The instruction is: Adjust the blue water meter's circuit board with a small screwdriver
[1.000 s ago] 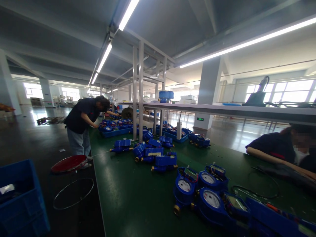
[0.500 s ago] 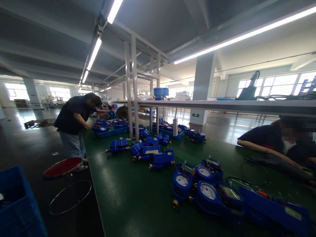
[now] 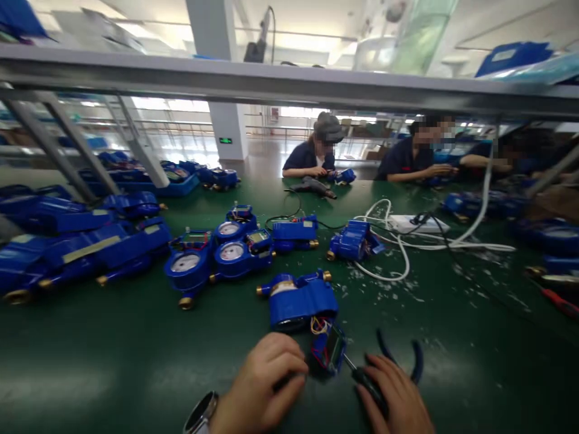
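A blue water meter (image 3: 301,301) lies on the green bench in front of me, its brass ends pointing away. Coloured wires run from it to a small blue display unit (image 3: 329,349) with a bare circuit board. My left hand (image 3: 271,380) is left of this unit, fingers loosely curled, a gap at the thumb and nothing visible in it. My right hand (image 3: 400,398) has its fingers round the dark handle of a screwdriver (image 3: 373,386), whose shaft points at the display unit. Blue-handled pliers (image 3: 417,361) lie partly hidden beside my right hand.
Several blue meters stand on the bench (image 3: 136,343) at left, including one with a round dial (image 3: 186,262). A power strip (image 3: 418,224) with white cable lies right of centre. A shelf (image 3: 289,78) crosses above. Co-workers sit opposite; a red-handled tool (image 3: 561,301) is far right.
My view has swung right and down, from along the bench to the spot before me. Both my hands, the wired meter, screwdriver and pliers now show; none of these was visible before.
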Tool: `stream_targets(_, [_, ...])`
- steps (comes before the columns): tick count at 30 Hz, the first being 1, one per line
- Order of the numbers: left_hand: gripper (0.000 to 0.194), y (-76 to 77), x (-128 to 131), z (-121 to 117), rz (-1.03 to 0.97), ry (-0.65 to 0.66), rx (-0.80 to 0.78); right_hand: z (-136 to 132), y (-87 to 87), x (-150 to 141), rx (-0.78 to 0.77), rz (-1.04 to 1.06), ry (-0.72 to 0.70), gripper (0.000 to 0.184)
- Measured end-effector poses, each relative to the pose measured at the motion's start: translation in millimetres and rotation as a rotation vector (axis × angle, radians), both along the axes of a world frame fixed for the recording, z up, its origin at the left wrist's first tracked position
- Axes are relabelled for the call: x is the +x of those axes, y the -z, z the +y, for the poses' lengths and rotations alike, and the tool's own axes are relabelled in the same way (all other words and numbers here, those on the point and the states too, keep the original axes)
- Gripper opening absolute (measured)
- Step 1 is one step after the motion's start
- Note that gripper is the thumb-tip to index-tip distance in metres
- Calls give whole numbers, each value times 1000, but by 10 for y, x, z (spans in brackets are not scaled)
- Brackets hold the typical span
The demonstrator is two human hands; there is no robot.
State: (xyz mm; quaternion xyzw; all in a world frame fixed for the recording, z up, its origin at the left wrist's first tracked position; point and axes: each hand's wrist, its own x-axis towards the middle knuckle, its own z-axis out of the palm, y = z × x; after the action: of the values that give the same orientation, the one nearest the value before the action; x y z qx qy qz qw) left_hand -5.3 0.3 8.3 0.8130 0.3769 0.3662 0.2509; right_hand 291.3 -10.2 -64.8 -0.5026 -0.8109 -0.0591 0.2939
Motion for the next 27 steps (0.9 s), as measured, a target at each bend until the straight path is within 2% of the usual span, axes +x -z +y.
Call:
stream_targets(3, [18, -8, -41, -24, -42, -90, -30, -22, -88, -145, -48, 55, 64, 25])
stream_targets(7, [23, 74, -29, -11, -47, -131, -180, -62, -206, -163, -158, 213, 179, 28])
stream_targets(10, [36, 110, 30, 27, -53, -146, -320, -101, -268, -68, -303, 412, 326, 34])
stream_targets(12, [46, 108, 94, 63, -56, -133, -411, -130, -315, -46, -410, 594, 348, 40])
stream_targets(16, [65, 98, 251, 164, -54, -116, -572, -119, -413, -210, -598, 998, 213, 42])
stream_targets(19, [75, 118, 341, 242, -64, -89, -614, -16, -463, -420, -684, 1214, 68, 42])
stream_targets(23, [76, 157, 352, 310, -124, 13, -621, 117, -493, -623, -755, 1301, -59, 41])
stream_targets(27, [85, 181, 268, 340, -177, 103, -723, 91, -489, -726, -785, 1301, -80, 41])
